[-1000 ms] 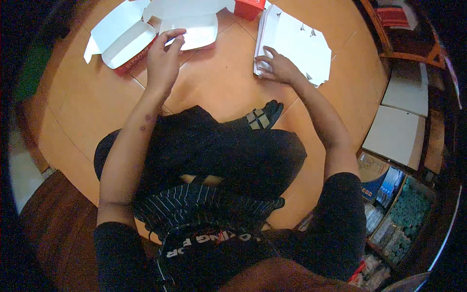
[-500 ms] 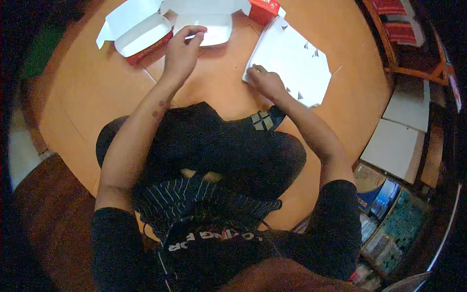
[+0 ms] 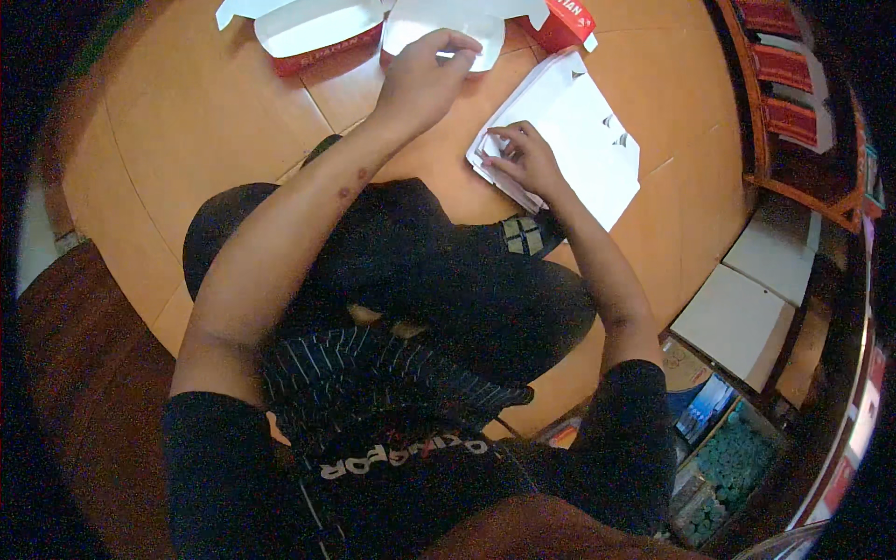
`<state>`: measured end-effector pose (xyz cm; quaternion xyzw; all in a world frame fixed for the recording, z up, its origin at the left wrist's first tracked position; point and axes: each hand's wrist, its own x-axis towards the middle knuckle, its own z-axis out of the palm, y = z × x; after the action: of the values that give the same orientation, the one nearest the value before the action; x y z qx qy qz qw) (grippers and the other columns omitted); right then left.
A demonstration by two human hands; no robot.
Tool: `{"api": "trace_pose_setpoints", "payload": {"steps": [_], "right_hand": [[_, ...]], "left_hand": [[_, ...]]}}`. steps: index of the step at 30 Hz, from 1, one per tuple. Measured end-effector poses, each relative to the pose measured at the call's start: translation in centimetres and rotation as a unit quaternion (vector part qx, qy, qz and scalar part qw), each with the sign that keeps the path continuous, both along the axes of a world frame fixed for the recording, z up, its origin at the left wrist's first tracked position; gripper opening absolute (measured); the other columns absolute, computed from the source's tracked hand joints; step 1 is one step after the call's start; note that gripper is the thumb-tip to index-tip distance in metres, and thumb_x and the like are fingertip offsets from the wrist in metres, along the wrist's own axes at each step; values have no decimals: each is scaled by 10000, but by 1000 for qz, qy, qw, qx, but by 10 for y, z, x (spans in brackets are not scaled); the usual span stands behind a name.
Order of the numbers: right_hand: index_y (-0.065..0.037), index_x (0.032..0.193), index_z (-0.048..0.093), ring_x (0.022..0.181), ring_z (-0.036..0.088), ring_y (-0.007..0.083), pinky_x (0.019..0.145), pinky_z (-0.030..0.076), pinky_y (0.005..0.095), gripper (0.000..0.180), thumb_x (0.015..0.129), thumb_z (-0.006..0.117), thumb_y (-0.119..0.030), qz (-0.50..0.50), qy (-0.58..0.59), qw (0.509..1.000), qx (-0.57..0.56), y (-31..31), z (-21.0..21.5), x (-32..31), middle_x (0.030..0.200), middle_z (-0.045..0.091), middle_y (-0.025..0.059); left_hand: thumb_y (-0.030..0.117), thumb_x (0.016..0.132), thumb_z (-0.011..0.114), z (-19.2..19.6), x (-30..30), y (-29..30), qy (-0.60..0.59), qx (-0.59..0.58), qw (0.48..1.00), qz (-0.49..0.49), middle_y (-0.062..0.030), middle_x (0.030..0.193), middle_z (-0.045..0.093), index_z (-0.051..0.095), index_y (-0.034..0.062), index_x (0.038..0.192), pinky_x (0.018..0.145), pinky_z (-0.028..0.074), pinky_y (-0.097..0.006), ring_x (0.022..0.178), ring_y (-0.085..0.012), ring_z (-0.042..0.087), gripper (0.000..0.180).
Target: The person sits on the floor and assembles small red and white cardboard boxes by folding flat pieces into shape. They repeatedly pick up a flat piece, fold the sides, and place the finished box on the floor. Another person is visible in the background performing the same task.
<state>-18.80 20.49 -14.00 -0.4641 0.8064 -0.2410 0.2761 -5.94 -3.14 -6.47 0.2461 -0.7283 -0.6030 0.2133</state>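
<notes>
My left hand (image 3: 429, 79) reaches over an open box (image 3: 443, 28) with a white inside. Its fingers bend forward with the thumb a little apart, and I make out nothing held in them. At the near left corner of a stack of flat white cardboard sheets (image 3: 583, 126) is my right hand (image 3: 529, 159), its fingers curved and spread apart. The fingertips lie at the sheets' edge, and the upper sheets look slightly fanned there. Left of the first box stands another open box (image 3: 322, 37), red outside and white within.
A red carton (image 3: 565, 26) stands behind the stack. My crossed legs (image 3: 392, 243) are close in front on the orange tiled floor (image 3: 691, 121). Along the right are a wooden shelf (image 3: 793, 79) with red items, pale boards (image 3: 733, 313) and a container of greenish items (image 3: 737, 457).
The view has shifted, so the boxes appear farther right and higher. My left hand has moved rightward over the box. My right hand's fingers have gone from closed at the stack's edge to spread.
</notes>
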Motion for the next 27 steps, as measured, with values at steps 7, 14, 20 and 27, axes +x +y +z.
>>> {"api": "trace_pose_setpoints", "payload": {"steps": [7,14,20,27], "right_hand": [[-116,1172,691,819,678,220,770,554,329,302,882,702,-198,-7,-46,999,-25,3,1,-7,1086,637,124],[-47,1046,699,856,686,213,778,555,312,230,884,706,-209,-58,-136,987,-57,16,-25,-20,1052,658,108],[-44,1057,686,847,686,203,773,557,315,302,834,768,-230,-22,-42,996,-73,14,-15,-15,1022,672,108],[-52,1107,686,824,648,141,752,533,273,359,800,804,-195,-39,-83,994,-62,17,-15,-19,1043,654,69]], "left_hand": [[227,948,605,6,0,4,-14,17,1000,-11,-81,985,713,701,42,1070,829,496,-289,926,-160,651,242],[203,943,600,-65,-4,33,-117,118,975,-146,-63,914,709,700,15,1016,686,529,-272,786,-151,664,225],[185,955,614,-98,-6,90,-203,415,880,-114,-92,895,704,677,-37,1002,673,580,-287,756,-154,674,235],[224,951,650,-101,-11,84,-232,393,879,-135,-81,897,703,686,-26,1022,588,565,-262,689,-142,657,262]]}}
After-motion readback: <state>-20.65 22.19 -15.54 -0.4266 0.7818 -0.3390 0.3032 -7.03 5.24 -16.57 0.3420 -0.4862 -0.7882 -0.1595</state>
